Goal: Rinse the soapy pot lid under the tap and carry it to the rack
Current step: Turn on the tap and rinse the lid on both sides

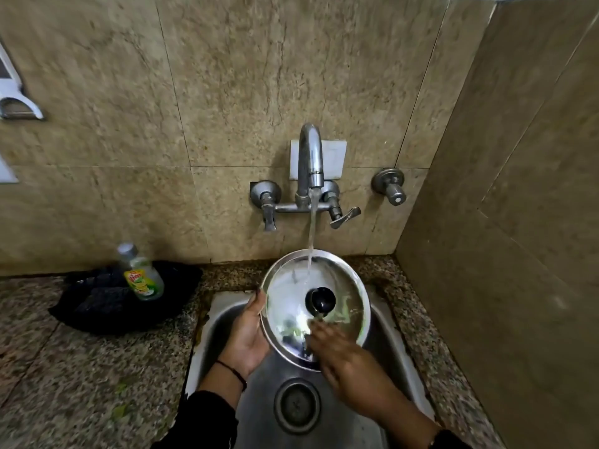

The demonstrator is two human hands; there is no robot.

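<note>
Over the sink (223, 322), our left hand (248, 338) cups the left rim of the pot lid (288, 299), fingers curled behind it and thumb at the front edge. Our right hand (348, 361), blurred, lies flat and open on the lid's lower face, gripping nothing. We tilt the lid, black knob (320, 299) toward us, under the tap (310, 163), whose stream strikes its upper part. On the counter to the left, a dish soap bottle (141, 273) stands on a black cloth (97, 306).
</note>
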